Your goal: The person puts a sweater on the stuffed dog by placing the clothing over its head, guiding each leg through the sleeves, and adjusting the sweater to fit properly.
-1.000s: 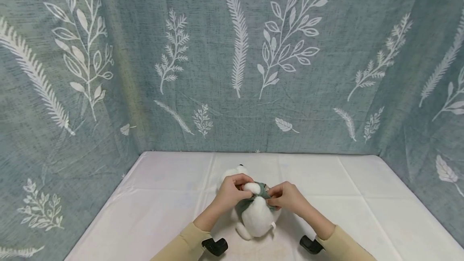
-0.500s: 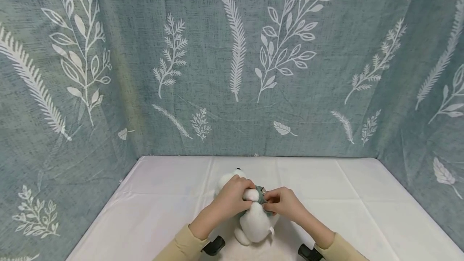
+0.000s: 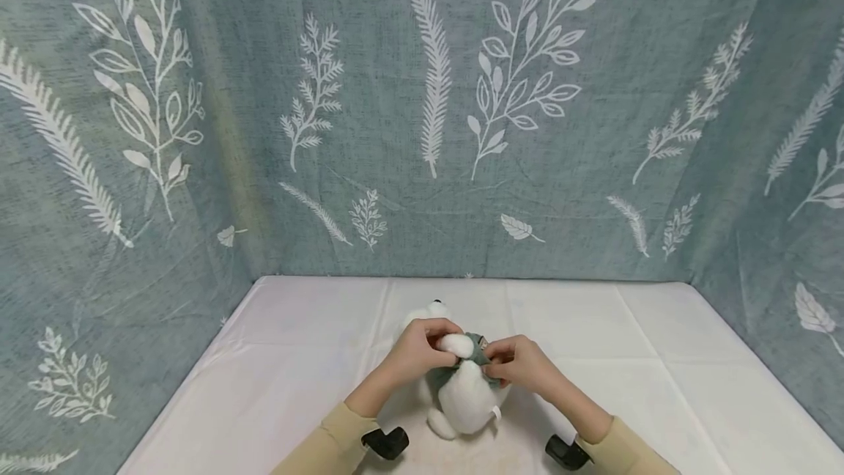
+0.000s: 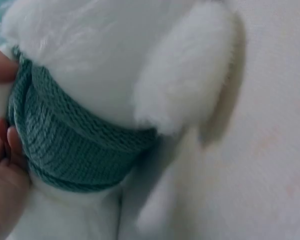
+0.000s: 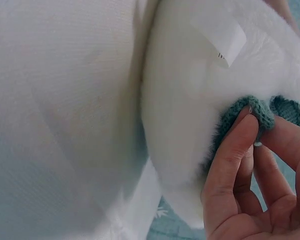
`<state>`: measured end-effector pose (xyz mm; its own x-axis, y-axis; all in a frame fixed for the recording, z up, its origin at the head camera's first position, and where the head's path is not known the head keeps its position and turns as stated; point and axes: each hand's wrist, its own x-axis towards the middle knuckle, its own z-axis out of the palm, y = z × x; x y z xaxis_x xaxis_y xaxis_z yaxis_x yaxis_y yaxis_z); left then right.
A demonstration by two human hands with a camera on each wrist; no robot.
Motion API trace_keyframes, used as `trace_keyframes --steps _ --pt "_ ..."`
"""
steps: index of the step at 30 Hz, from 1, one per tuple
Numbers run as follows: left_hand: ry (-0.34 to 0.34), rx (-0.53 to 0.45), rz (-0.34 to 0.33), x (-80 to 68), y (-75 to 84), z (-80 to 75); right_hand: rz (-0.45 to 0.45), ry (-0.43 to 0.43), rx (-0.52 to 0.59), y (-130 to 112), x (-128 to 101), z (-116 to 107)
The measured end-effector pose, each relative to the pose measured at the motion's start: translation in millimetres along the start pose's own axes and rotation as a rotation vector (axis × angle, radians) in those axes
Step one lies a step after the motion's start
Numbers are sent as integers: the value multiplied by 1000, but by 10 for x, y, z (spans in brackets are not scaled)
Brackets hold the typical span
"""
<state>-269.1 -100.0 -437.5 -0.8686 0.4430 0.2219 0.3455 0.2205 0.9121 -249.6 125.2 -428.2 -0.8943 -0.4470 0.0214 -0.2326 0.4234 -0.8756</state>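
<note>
A white plush toy (image 3: 465, 402) with a dark nose lies on its side on the table, its rounded bottom toward me. Round its body runs a green knitted vest (image 4: 79, 135). My left hand (image 3: 418, 350) holds the toy's upper arm (image 3: 456, 345) between thumb and fingers. In the left wrist view, those fingertips are right at the vest's edge. My right hand (image 3: 524, 365) pinches a rolled edge of the vest (image 5: 255, 112) between thumb and forefinger. A white tag (image 5: 230, 42) sticks out of the toy's fur. Part of the toy's head is hidden behind my left hand.
A white cloth (image 3: 316, 336) with fold lines covers the table. Blue-green curtains (image 3: 369, 130) with white leaf prints stand at the back and both sides. Black wrist mounts (image 3: 387, 443) sit by both sleeves.
My left fingers have shifted on the toy's upper arm, and more of it shows between them than half a second ago. My right hand keeps its pinch on the vest.
</note>
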Motion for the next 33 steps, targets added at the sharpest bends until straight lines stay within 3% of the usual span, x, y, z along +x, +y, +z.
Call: trace_keyframes --steps 8,13,17,26,33 --pt "-55 -112 21 -19 -79 -39 25 -6 30 29 2 9" --pt "-143 -198 59 -64 -112 -95 44 -8 50 38 -13 16" --pt "-188 -210 59 -75 -83 -126 60 -16 67 35 -14 6" --pt "-138 -126 59 -92 67 -119 69 -38 108 40 -10 -53" --pt "-84 -61 57 -210 115 -207 107 -67 129 59 10 -249"
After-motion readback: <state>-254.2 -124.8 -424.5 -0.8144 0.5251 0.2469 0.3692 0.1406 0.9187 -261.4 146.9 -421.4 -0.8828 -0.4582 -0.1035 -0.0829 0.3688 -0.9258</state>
